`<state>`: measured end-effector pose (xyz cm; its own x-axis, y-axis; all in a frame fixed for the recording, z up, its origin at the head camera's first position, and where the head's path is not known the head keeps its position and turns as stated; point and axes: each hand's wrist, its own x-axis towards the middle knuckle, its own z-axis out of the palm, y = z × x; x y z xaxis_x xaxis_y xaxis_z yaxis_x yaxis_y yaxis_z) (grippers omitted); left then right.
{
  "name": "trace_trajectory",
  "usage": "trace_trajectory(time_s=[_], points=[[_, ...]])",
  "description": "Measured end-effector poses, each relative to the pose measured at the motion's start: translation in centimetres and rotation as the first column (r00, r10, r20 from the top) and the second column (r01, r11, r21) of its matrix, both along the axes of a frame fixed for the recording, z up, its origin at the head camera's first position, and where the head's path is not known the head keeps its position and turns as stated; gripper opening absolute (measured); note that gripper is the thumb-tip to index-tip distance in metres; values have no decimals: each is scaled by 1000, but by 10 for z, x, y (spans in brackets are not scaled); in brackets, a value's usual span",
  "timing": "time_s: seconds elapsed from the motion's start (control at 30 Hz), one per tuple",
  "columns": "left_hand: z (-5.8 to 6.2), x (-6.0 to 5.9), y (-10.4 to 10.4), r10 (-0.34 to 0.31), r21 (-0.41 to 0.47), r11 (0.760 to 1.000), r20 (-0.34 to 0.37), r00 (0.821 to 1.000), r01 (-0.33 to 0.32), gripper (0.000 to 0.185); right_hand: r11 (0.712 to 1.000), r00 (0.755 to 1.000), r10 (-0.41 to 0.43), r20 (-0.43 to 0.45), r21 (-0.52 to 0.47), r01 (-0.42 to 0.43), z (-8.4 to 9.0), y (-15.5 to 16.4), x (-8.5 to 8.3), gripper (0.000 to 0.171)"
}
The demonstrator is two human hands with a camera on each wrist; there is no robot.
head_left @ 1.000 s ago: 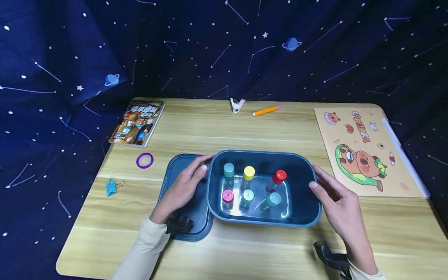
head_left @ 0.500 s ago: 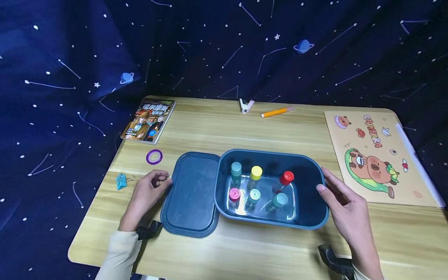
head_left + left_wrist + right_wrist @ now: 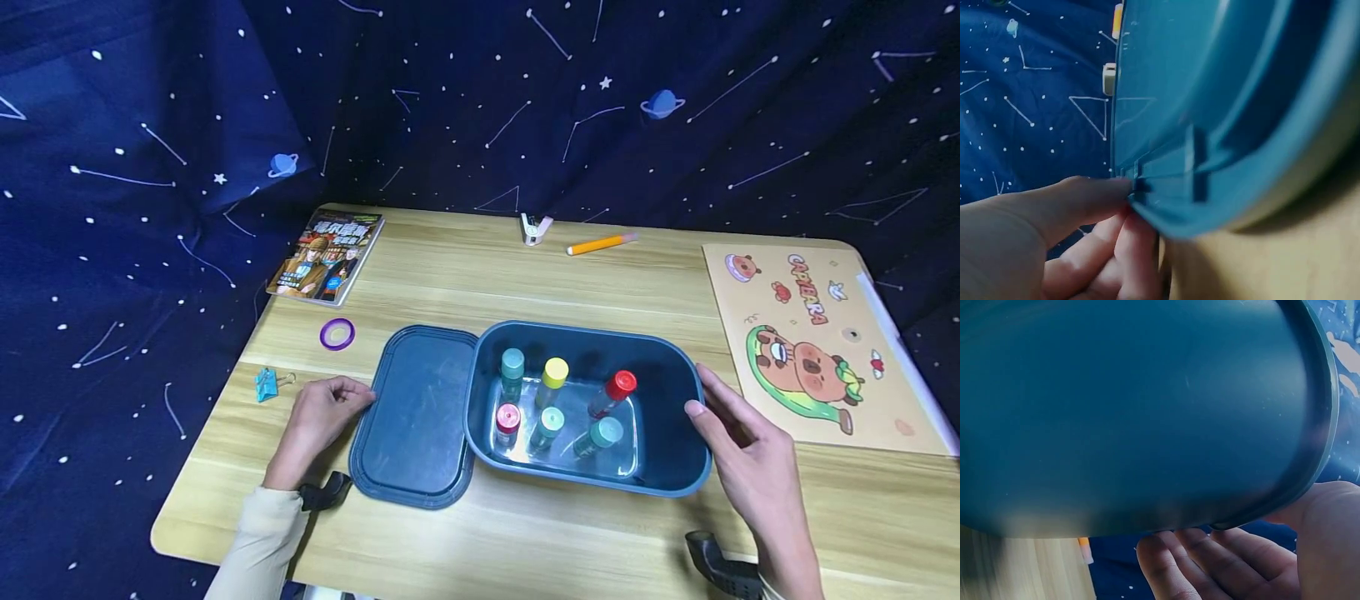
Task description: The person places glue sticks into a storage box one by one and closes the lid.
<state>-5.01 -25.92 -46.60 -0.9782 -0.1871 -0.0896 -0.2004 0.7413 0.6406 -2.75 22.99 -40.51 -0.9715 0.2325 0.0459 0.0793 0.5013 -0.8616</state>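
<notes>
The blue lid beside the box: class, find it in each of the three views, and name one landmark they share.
Head: the blue lid lies flat at lower centre, left of the box.
Left wrist: its edge fills the right side, thumb on it.
Right wrist: not in it.
Shared landmark: the starry cloth.

Counter [image 3: 480, 275]: pale wood-grain finish, smooth, low sheen. Box [image 3: 675, 467]: dark teal plastic, semi-matt walls; its floor reads mirror-bright (metal or gloss liner, cannot tell which). Lid [image 3: 416, 417]: same teal plastic, faintly scuffed, with a moulded ribbed rim in the left wrist view. Bottles [image 3: 551, 387]: clear bodies, matt coloured plastic caps. Backdrop [image 3: 150, 125]: dark blue printed cloth, soft folds. Book [image 3: 327, 257]: glossy paper cover. Folder [image 3: 813, 333]: smooth printed sheet. Binder clip [image 3: 265, 384]: painted metal.
</notes>
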Motion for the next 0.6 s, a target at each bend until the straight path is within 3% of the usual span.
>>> trace_trajectory(time_s=[0.17,0.27,0.33,0.37,0.4,0.5,0.6], points=[[10,2,0,53,45,998,-12,999,-52,14,1000,1000,3,-6,3,-3,0,-1,0,47],[18,4,-2,58,179,982,19,998,-60,19,1000,1000,4,-10,7,-4,0,-1,0,47],[21,6,-3,38,335,941,54,998,-54,28,1000,1000,5,-11,10,-5,0,-1,0,47],[23,7,-4,17,423,905,73,997,-46,34,1000,1000,5,-11,10,-5,0,-1,0,47],[24,8,-4,-8,517,855,95,995,-43,40,1000,1000,5,-11,9,-5,0,-1,0,47],[27,11,-1,-106,765,643,128,986,-30,39,1000,1000,3,-11,10,-3,0,-2,-1,47],[27,14,5,-196,891,454,116,974,-15,26,1000,1000,-4,-11,3,4,0,-2,0,47]])
